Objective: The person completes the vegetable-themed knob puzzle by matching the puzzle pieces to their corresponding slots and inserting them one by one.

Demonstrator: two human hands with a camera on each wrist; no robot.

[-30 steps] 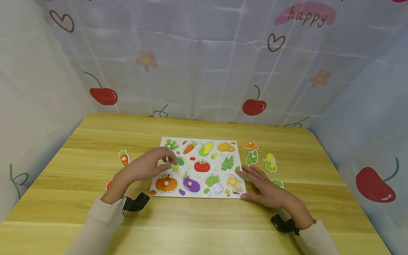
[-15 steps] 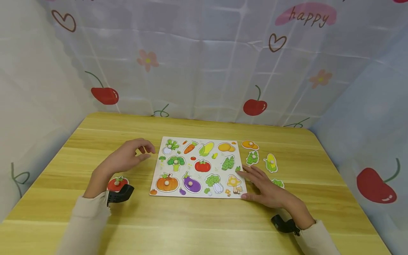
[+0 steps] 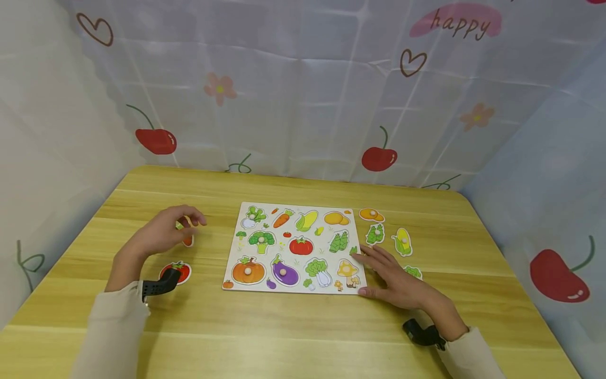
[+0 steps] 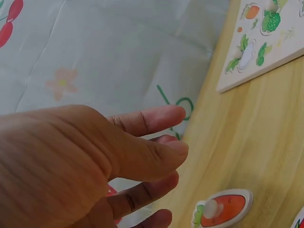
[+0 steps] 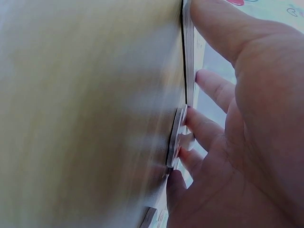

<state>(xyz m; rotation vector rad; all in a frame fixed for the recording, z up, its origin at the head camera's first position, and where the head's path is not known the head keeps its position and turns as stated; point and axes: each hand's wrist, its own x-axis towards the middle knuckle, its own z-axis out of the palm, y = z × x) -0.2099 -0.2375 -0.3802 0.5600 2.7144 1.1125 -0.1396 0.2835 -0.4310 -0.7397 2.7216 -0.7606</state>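
Note:
My left hand (image 3: 165, 230) hovers left of the puzzle board (image 3: 320, 215), fingers loosely bent with nothing between them. Partly hidden beneath it lies a carrot piece (image 3: 189, 241); the left wrist view shows this carrot piece (image 4: 230, 211) and its round knob below the fingertips. A tomato piece (image 3: 183, 272) lies nearer me, partly covered by the wrist camera. My right hand (image 3: 395, 284) rests at the board's right edge, thumb and fingers spread. Under it, in the right wrist view, fingers touch a knobbed piece (image 5: 175, 137) seen edge-on, its picture not readable.
Turnip (image 3: 252, 217), broccoli (image 3: 261, 248), pumpkin (image 3: 242, 277) and eggplant (image 3: 286, 279) pieces with knobs sit in the board. Right of it lie potato (image 3: 368, 215), green leafy (image 3: 375, 235) and corn (image 3: 402, 245) pieces, plus a leafy piece (image 3: 413, 271) partly behind the right hand.
My left hand has moved left, from over the broccoli on the board to above the carrot piece. The broccoli and tomato pieces have come into view. The right hand has stayed put.

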